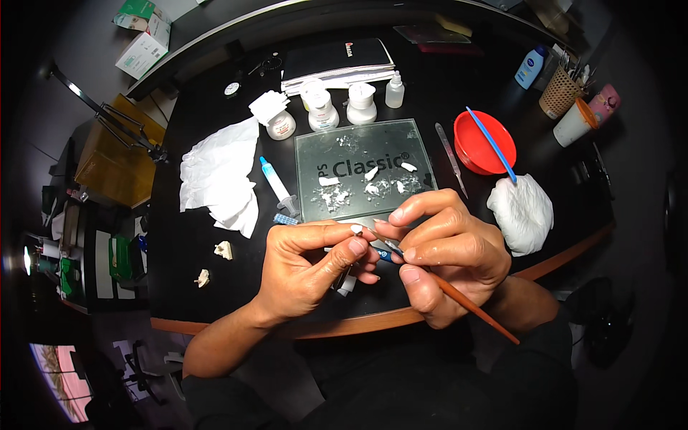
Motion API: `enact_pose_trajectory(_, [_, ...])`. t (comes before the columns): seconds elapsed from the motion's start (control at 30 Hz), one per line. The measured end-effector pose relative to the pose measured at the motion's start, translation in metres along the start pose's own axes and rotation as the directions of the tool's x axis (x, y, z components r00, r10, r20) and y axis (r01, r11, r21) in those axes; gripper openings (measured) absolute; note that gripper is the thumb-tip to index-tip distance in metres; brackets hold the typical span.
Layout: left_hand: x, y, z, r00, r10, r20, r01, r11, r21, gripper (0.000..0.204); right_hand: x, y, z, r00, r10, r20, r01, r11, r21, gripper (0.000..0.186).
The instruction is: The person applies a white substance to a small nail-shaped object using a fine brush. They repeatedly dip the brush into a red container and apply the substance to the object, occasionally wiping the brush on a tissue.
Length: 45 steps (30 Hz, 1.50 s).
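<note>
My left hand (pixel 301 269) is closed on a small white tooth-shaped piece (pixel 357 230) on a dark holder, thumb and forefinger at its base. My right hand (pixel 455 254) grips a brush with a reddish-brown wooden handle (pixel 473 307); its metal end reaches close to the white piece, and a dark blue tool (pixel 387 255) lies among my fingers, its holder unclear. Just beyond my hands is a glass slab (pixel 398 140) with several white lumps and smears. Two small cream dental models (pixel 223 250) lie to the left of my left hand.
Crumpled paper (pixel 215 168), a blue-tipped syringe (pixel 278 185) and several white jars (pixel 361 104) surround the slab. At right are a red bowl (pixel 476 147) with a blue stick, a slim spatula (pixel 451 161), a white wad (pixel 519 218) and a pen holder (pixel 557 93). The desk's wooden edge (pixel 179 325) curves below.
</note>
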State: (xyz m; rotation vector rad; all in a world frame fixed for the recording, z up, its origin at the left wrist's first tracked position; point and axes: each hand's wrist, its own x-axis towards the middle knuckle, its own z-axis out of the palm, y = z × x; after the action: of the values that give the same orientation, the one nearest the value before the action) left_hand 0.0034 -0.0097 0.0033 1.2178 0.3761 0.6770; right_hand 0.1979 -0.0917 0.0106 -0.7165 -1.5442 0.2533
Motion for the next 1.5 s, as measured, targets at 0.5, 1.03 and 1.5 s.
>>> enact_pose_trajectory(0.5, [-0.0008,0.0034,0.0002,0.999,0.020,0.033,-0.022,0.997,0.068,0.017,-0.0010,-0.0017,-0.0027,0.995,-0.069,0.072,0.074,0.995,-0.068,0.024])
enact_pose_trajectory(1.03, [-0.0005,0.0019,0.0000,0.999,0.038,0.032,-0.040,0.996,0.074,0.017,-0.0010,0.0001,-0.0017,0.994,-0.088,0.070,0.092,0.994,-0.062,0.026])
enact_pose_trajectory(1.5, [-0.0012,0.0035,0.0041,0.998,0.055,0.006,-0.055,0.989,0.139,0.021,-0.0022,0.0019,-0.0011,0.994,-0.091,0.066,0.094,0.995,-0.042,0.026])
